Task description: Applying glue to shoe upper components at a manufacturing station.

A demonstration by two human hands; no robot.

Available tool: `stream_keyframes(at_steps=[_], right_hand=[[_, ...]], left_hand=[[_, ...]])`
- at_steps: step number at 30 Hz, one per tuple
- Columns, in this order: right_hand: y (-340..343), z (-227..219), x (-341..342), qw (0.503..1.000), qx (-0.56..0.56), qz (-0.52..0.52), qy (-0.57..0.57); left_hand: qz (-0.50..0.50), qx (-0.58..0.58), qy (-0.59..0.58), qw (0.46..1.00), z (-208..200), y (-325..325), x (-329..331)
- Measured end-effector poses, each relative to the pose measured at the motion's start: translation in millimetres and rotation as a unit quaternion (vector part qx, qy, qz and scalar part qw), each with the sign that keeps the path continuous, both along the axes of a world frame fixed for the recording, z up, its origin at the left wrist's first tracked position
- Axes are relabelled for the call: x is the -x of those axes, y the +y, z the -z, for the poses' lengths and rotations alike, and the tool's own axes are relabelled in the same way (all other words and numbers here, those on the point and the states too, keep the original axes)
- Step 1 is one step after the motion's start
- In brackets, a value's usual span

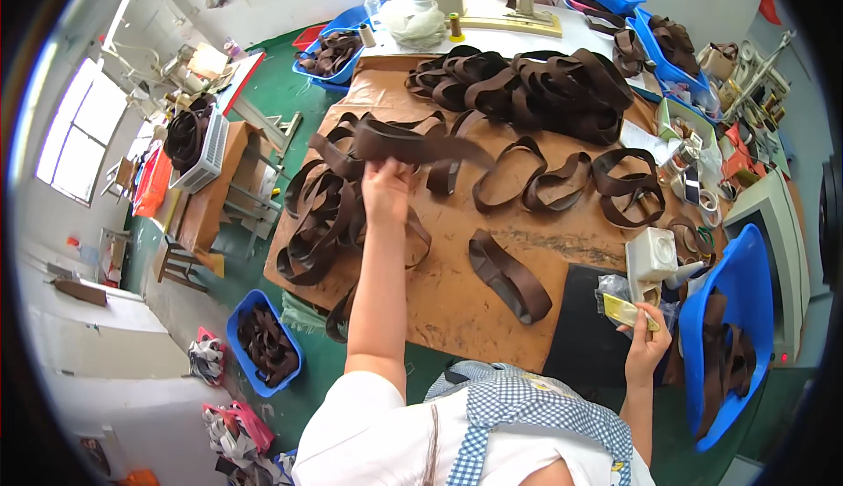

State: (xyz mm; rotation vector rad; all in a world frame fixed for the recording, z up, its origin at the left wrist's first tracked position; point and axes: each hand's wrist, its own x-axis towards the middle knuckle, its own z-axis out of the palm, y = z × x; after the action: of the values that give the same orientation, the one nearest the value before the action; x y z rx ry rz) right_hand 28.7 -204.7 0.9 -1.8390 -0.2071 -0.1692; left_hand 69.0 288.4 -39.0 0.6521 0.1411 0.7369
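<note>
My left hand (385, 194) is closed on a dark brown strap (399, 142), lifted over the left part of the brown-covered table (430, 310). Under and beside it lies a loose pile of looped straps (320, 223). In my right hand (648, 344), at the table's right side, is a flat yellow piece (622, 310) whose kind I cannot make out. Close to it stand a small white device (652, 256) and some clear plastic wrap (611, 289). One folded strap loop (509, 277) lies alone between my hands.
A large strap heap (562, 91) covers the table's far side, with single loops (628, 187) nearer. A blue basket (746, 258) with straps stands at my right; another blue basket (292, 337) is on the floor at left. Beyond, a person works at a sewing machine (527, 12).
</note>
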Motion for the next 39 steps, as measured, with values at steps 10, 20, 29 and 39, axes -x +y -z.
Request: stream_keyframes(at_steps=[10,20,29,39], right_hand=[[-15.0,-0.9,23.0,0.993,0.063,0.092,0.041],[-18.1,-6.4,28.0,0.987,0.087,0.132,0.032],[-56.9,35.5,7.1,0.987,0.09,0.128,0.042],[-121.4,68.5,-10.3,0.971,0.162,0.173,0.035]], left_hand=[[-0.114,0.281,0.18,0.936,145.0,151.1,-169.3],[-0.074,0.257,0.271,0.925,145.1,180.4,-172.3],[0.265,-0.07,0.325,0.905,65.9,-53.2,-31.8],[0.307,-0.068,0.638,0.703,183.5,-243.3,108.8]])
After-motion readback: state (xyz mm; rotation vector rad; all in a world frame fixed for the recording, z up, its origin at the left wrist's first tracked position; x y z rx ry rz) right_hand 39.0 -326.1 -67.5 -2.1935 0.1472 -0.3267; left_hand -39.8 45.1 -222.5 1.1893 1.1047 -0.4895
